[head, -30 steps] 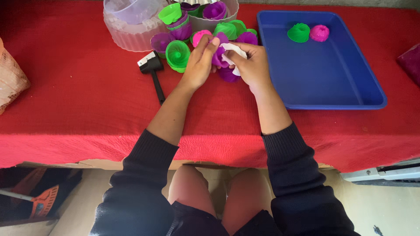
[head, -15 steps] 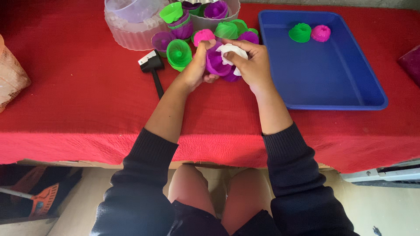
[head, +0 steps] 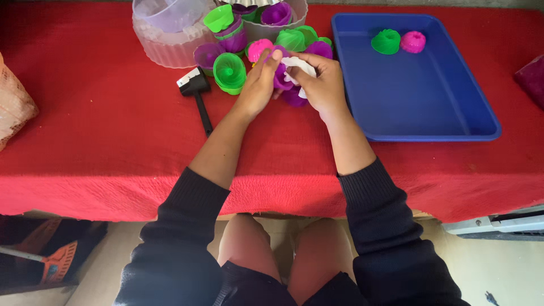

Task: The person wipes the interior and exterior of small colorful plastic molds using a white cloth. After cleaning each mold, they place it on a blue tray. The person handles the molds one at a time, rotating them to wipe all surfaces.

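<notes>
Both your hands now grasp the purple mould (head: 281, 78): left hand (head: 258, 85) steadying, right hand (head: 320, 85) pressing a white cloth (head: 297, 65) at 12 o'clock.

Your left hand (head: 258, 86) and right hand (head: 320, 85) meet just ahead of you, close together, with the fingertips almost touching. Both forearms reach forward and angle inward, bare from the wrist to mid-forearm, where the dark sleeves are pushed up. Your left hand lies palm down, thumb side turned toward the right hand, fingers stretched forward and slightly curled at the tips. Your right hand is more bunched, knuckles up, with its fingers (head: 309, 59) bent inward in a pinch toward the left. Your elbows stay wide, near your knees.
</notes>
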